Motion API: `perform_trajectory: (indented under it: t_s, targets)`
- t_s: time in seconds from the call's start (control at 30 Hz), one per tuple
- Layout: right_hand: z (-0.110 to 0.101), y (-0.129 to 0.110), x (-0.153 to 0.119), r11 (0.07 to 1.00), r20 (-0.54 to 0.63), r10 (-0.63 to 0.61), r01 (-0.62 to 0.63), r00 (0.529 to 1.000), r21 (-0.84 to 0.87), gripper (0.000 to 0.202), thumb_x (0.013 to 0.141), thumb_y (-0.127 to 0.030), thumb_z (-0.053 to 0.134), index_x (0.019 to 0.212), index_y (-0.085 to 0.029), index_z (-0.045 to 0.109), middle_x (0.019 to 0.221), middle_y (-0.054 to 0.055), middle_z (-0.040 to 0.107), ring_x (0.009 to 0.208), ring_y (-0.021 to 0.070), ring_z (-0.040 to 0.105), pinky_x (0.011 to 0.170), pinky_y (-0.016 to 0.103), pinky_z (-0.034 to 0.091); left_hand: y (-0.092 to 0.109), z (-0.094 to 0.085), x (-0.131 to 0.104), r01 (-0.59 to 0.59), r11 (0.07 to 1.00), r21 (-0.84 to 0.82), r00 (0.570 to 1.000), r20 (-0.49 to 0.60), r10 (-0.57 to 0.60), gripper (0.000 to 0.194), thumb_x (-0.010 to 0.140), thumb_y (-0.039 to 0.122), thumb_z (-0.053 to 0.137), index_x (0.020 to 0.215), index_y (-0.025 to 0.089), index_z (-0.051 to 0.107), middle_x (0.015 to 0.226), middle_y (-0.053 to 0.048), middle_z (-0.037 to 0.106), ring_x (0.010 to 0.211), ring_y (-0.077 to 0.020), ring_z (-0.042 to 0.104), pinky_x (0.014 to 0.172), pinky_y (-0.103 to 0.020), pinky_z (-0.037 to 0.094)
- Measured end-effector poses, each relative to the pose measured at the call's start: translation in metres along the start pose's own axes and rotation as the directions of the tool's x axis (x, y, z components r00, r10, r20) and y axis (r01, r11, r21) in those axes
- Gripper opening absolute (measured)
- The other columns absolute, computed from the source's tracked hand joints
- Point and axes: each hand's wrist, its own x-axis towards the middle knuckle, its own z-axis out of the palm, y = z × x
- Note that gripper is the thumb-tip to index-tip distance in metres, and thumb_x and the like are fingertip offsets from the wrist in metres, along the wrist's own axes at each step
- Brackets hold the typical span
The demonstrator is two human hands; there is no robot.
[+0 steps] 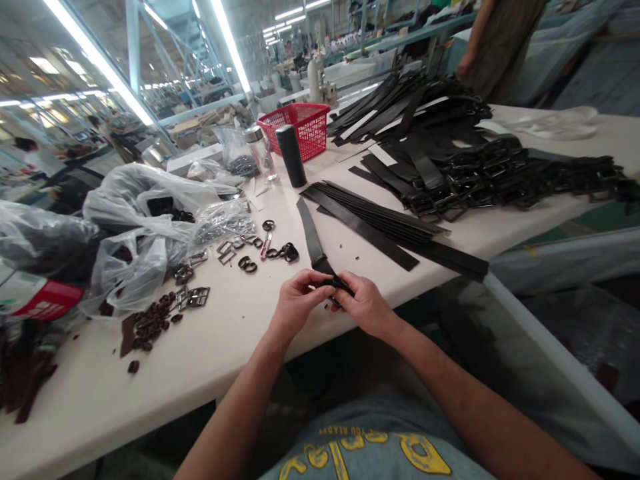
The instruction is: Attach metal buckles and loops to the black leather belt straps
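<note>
A black belt strap [311, 233] runs from the middle of the table toward me, and its near end is between my two hands at the table's front edge. My left hand [300, 298] pinches that end from the left with thumb and fingers. From the right, my right hand [364, 301] grips the same end, with a bit of dark metal showing under the fingers. The exact shape of the metal part is hidden by the fingers. Left of the strap lie black loops [247, 265], pink-handled scissors [265, 245] and loose metal buckles [227, 252].
Black straps [370, 217] lie right of centre, with a big pile of buckled belts [470, 173] behind. A red basket [313, 130], black bottle [291, 157] and glass bottle [260, 155] stand further back. Plastic bags [135, 227] and brown loops [153, 320] occupy the left. A person [505, 47] stands behind.
</note>
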Motion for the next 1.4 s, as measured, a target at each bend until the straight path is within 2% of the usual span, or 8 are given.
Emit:
perform_trajectory:
  t_s: [0.2,0.43,0.6,0.7,0.83,1.03,1.2,1.4]
  targets:
    - [-0.002,0.004,0.003,0.994,0.026,0.02,-0.023,0.999,0.103,0.017,0.089,-0.035,0.056,0.091,-0.018,0.058,0.071,-0.001,0.064,0.062,0.0145,0.068,0.055,0.023,0.052,-0.003,-0.001,-0.007,-0.134,0.971,0.2,0.991,0.011,0.134,0.017,0.074,0.028,0.078,0.091,0.021,0.079,0.087,-0.003,0.065,0.072,-0.0123,0.062,0.059,-0.021,0.05]
    - [-0.007,0.001,0.005,0.974,0.048,0.055,-0.064,0.997,0.216,0.018,0.086,-0.036,0.059,0.09,-0.018,0.058,0.074,0.0,0.064,0.066,0.0147,0.068,0.058,0.023,0.054,-0.011,0.005,-0.013,-0.119,0.991,0.053,0.989,-0.085,0.124,0.02,0.075,0.026,0.076,0.094,0.019,0.076,0.084,-0.003,0.07,0.073,-0.0144,0.066,0.069,-0.026,0.055]
    - [-0.011,0.001,0.003,0.982,0.061,0.032,-0.043,0.998,0.186,0.011,0.082,-0.025,0.059,0.091,-0.018,0.058,0.074,0.0,0.066,0.069,0.015,0.067,0.061,0.024,0.053,-0.007,0.006,-0.01,-0.141,0.972,0.19,0.986,-0.06,0.155,0.015,0.078,0.024,0.073,0.092,0.019,0.077,0.084,-0.003,0.068,0.073,-0.0133,0.065,0.068,-0.024,0.054]
    - [-0.01,-0.001,0.002,0.974,0.071,0.033,-0.048,0.997,0.223,0.017,0.084,-0.031,0.061,0.092,-0.017,0.059,0.077,0.001,0.065,0.07,0.0156,0.067,0.061,0.025,0.054,-0.006,0.005,-0.011,-0.193,0.937,0.292,0.978,-0.023,0.209,0.015,0.08,0.02,0.071,0.094,0.02,0.076,0.085,-0.003,0.065,0.073,-0.0126,0.064,0.068,-0.024,0.052]
    - [-0.007,-0.002,0.001,0.977,0.027,0.028,-0.033,0.999,0.209,0.026,0.087,-0.042,0.061,0.093,-0.016,0.061,0.075,0.002,0.065,0.066,0.0159,0.067,0.059,0.025,0.053,-0.011,0.008,-0.013,-0.238,0.92,0.312,0.964,-0.04,0.263,0.014,0.079,0.012,0.068,0.088,0.02,0.072,0.082,0.001,0.061,0.068,-0.0103,0.063,0.066,-0.022,0.051]
    - [-0.003,-0.002,0.0,0.982,-0.031,0.058,-0.052,0.998,0.182,0.03,0.085,-0.046,0.064,0.09,-0.017,0.061,0.066,0.0,0.065,0.059,0.0148,0.066,0.055,0.024,0.052,-0.006,0.007,-0.009,-0.183,0.952,0.245,0.982,-0.002,0.189,0.001,0.08,0.019,0.07,0.081,0.018,0.07,0.078,0.0,0.063,0.066,-0.0123,0.062,0.064,-0.025,0.051]
    - [-0.004,-0.005,-0.001,0.967,-0.015,0.102,-0.095,0.995,0.235,0.035,0.085,-0.051,0.062,0.085,-0.016,0.061,0.064,0.0,0.064,0.054,0.0124,0.064,0.051,0.022,0.051,0.006,-0.001,-0.009,-0.172,0.958,0.231,0.983,0.108,0.151,0.013,0.085,0.029,0.069,0.087,0.018,0.075,0.086,-0.005,0.069,0.078,-0.0165,0.065,0.074,-0.028,0.052]
    - [-0.001,-0.008,0.001,0.956,-0.06,0.142,-0.121,0.988,0.268,0.034,0.081,-0.051,0.065,0.082,-0.016,0.062,0.069,0.0,0.064,0.052,0.0108,0.062,0.047,0.021,0.051,-0.001,0.003,-0.012,-0.088,0.99,0.115,0.996,-0.02,0.091,0.015,0.082,0.032,0.072,0.085,0.017,0.069,0.076,-0.002,0.069,0.068,-0.0141,0.063,0.068,-0.026,0.052]
